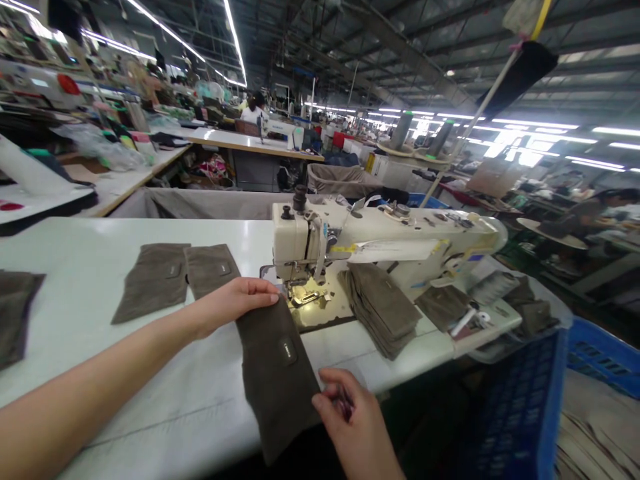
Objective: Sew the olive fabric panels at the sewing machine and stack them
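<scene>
A long strip of brown-grey fabric (275,363) with a small sewn label lies on the white worktop (100,267), running from just in front of the sewing machine (350,237) back toward the person and hanging over the near edge. The left hand (235,303) rests on the far end of this fabric piece, fingers stretched forward and flat, pressing it down just beside the metal needle plate (310,297) under the machine head. The right hand (350,420) is at the near edge of the worktop, fingers curled and pinching the right side of the same strip near its lower end. Two more cut pieces of the same cloth (170,277) lie flat side by side on the worktop to the left of the left hand, each with a small label, and the edge of another dark piece (15,313) shows at the far left. To the right of the needle, a stack of folded pieces (383,307) sits under the machine arm, with a few smaller scraps (443,303) and small tools beyond it. A blue plastic crate (520,407) stands below the right end of the worktop. Other people sit at benches in the background of the hall.
</scene>
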{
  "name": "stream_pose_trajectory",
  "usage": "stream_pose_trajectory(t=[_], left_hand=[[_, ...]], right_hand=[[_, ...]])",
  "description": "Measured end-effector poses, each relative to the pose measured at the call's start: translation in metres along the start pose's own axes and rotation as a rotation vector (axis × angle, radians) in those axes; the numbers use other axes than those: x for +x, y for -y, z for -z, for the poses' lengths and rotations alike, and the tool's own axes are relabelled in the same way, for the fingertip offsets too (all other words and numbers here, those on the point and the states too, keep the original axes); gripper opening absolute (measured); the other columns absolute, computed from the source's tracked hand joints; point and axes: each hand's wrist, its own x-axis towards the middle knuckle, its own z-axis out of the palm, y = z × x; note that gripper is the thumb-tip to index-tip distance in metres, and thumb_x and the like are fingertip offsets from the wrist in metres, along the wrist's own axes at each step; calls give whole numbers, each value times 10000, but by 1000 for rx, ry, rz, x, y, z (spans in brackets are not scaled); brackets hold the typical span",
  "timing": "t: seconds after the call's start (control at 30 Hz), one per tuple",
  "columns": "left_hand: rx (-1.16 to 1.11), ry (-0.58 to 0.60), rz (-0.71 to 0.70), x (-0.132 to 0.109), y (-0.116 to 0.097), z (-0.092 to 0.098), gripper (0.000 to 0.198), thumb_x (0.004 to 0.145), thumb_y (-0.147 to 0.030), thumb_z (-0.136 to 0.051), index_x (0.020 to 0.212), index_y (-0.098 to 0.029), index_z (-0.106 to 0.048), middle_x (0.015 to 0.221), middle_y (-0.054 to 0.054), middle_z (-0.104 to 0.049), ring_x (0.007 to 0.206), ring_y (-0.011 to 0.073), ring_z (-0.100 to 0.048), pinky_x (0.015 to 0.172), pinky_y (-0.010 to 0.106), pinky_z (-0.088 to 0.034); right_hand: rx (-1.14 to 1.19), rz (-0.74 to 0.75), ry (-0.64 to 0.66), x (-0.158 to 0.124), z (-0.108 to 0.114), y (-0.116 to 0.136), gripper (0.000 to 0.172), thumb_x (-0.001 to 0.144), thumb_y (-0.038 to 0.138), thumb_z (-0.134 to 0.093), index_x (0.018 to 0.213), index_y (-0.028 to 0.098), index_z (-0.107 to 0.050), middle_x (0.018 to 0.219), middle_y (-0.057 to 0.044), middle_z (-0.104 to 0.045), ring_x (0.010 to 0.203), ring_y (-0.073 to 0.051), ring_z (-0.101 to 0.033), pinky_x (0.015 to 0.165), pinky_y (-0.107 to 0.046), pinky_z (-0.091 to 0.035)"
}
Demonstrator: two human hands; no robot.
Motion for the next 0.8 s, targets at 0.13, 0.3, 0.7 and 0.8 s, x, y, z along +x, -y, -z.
stream_pose_trajectory(t=[0.13,0.3,0.7,0.8], left_hand=[[381,-151,-147,18,1,-7,319,673,-541,-664,679,-224,-698,660,2,-704,671,199,-633,633,290,-472],[554,-229,-188,32,7,-13,189,687,-405,-633,613,-232,-620,612,-5,-624,626,190,-572,603,289,-394],[775,-245,-132,34,1,-18,177,789,-308,-547,638,-222,-586,632,15,-636,613,195,-600,602,285,-382],[806,-279,-109,35,4,-20,212,827,-342,-520,673,-220,-600,671,32,-655,637,210,-616,597,294,-378]], right_hand=[[-97,116,-7,-4,-6,-7,130,877,320,-676,943,209,-682,738,10,-672,614,-146,-623,598,-225,-479],[-284,343,149,-2,1,-6,136,809,173,-629,930,222,-667,762,16,-658,617,-136,-599,595,-218,-464],[-515,821,292,13,14,-5,263,773,43,-478,913,227,-603,836,-26,-661,671,-160,-600,537,-253,-384],[-600,849,297,14,12,-3,191,780,62,-535,877,220,-580,842,-17,-653,653,-154,-591,509,-266,-330]])
